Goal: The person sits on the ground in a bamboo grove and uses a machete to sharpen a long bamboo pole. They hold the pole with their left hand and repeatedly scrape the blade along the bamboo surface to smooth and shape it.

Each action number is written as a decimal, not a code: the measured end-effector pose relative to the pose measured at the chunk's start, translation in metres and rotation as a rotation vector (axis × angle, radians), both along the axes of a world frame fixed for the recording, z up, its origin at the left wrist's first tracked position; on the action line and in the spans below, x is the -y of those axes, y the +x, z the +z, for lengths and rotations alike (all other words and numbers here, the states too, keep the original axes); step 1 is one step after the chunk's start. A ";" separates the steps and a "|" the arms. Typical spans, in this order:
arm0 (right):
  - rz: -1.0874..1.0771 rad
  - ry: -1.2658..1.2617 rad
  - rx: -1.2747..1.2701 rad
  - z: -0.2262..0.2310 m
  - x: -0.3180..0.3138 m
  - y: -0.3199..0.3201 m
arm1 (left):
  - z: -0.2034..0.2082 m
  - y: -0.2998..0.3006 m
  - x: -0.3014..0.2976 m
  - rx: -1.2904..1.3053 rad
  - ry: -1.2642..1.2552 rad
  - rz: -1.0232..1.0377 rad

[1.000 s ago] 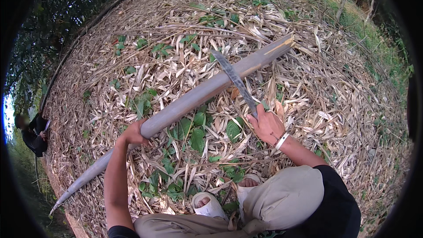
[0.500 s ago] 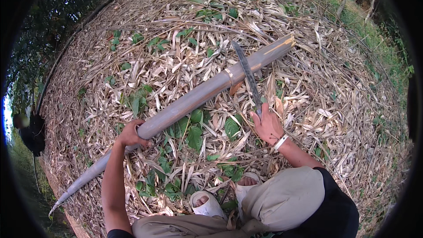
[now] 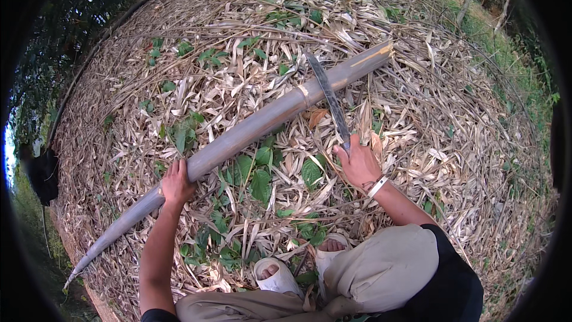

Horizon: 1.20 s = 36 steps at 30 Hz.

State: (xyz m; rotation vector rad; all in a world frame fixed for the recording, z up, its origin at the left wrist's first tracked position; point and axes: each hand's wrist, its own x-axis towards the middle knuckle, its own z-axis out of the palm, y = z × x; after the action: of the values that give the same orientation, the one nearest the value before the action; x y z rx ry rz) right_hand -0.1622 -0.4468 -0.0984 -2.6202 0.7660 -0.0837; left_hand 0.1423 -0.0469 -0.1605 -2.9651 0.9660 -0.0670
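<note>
A long grey-purple bamboo pole (image 3: 244, 137) lies slantwise over the leaf litter, from its thin tapered tip at lower left to a cut, split yellowish end at upper right. My left hand (image 3: 177, 183) grips it toward the thin part, with the knuckles on top and the thumb hidden. A machete (image 3: 335, 110) with a dark, worn blade is in my right hand (image 3: 360, 166), whose fingers close round the handle. The blade crosses over the pole beyond a pale ringed joint, its tip past the far side. Whether the blade touches the pole I cannot tell.
Dry bamboo leaves (image 3: 411, 143) and thin twigs cover the ground. Green leafy plants (image 3: 260, 185) grow between the pole and my sandals (image 3: 277, 277). Dark-clothed, a person (image 3: 43, 176) appears at the far left edge. Grass and stems (image 3: 468, 0) stand at upper right.
My left hand has turned over, its knuckles now on top of the pole. The pole has shifted slightly left. The machete's tip has swung a little left, still across the pole.
</note>
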 end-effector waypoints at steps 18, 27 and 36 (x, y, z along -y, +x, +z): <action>0.217 -0.103 -0.164 0.007 -0.020 -0.005 | 0.042 0.047 0.004 -0.619 -0.130 -0.157; 0.201 -0.118 -0.130 0.021 0.017 0.012 | 0.031 0.080 -0.014 -0.843 -0.200 -0.169; 0.076 -0.012 0.025 0.010 0.012 0.023 | 0.001 -0.002 0.006 0.318 -0.143 -0.141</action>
State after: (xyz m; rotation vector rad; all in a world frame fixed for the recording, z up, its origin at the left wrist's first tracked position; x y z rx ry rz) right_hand -0.1393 -0.4587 -0.0883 -2.6507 0.6585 -0.0996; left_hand 0.1404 -0.0533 -0.1600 -2.8741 1.1611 -0.6142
